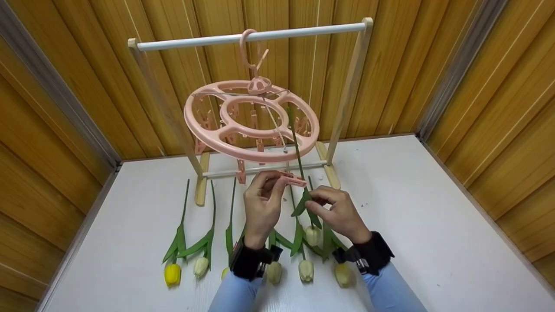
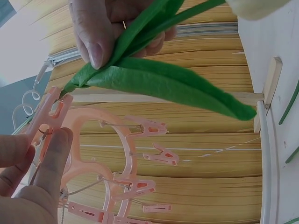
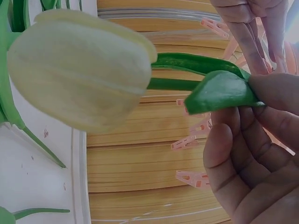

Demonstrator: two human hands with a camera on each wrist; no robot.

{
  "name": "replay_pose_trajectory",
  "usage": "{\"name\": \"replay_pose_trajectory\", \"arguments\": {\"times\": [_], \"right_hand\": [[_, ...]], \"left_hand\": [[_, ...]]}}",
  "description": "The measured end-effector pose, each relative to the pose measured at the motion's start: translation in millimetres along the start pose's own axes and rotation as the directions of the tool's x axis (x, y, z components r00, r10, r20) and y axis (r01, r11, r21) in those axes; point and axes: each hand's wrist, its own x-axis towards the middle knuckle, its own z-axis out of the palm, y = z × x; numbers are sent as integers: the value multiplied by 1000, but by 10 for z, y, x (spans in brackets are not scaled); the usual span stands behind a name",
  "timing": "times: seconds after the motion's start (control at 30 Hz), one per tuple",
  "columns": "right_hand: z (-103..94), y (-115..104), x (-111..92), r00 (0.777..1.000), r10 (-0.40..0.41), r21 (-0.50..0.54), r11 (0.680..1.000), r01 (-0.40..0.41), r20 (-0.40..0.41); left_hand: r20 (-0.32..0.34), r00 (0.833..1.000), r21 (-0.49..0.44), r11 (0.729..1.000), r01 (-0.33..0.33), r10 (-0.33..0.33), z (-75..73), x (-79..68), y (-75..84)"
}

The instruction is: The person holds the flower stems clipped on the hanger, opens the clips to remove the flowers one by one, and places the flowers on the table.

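My left hand (image 1: 263, 208) pinches the handle end of a pink clothespin (image 1: 296, 180) that hangs under the front of a round pink clip hanger (image 1: 249, 153). A white artificial tulip (image 1: 313, 236) is held head down by my right hand (image 1: 340, 212), thumb and fingers pinching its green leaves and stem. Its stem rises past the clothespin's tip and in front of the hanger ring. In the left wrist view the clothespin (image 2: 52, 109) meets the base of the leaves (image 2: 159, 84). The right wrist view shows the pale tulip head (image 3: 81, 70) close up.
The hanger hooks over the white bar (image 1: 303, 33) of a wooden stand (image 1: 347, 95). More clothespins (image 1: 241, 171) dangle from it. On the white table (image 1: 425, 225) lie several tulips, among them a yellow one (image 1: 172, 275) and white ones (image 1: 306, 271). Wood-patterned walls surround the table.
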Motion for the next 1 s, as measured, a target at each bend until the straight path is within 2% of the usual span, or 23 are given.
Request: {"name": "replay_pose_trajectory", "arguments": {"times": [0.8, 1.0], "right_hand": [[-26, 7, -10, 1000, -23, 2, 1000, 23, 14], [-48, 23, -32, 999, 16, 3, 1000, -17, 40]], "left_hand": [[-15, 1000, 14, 1000, -15, 16, -8, -4, -6], [-3, 1000, -28, 1000, -7, 7, 3, -3, -2]]}}
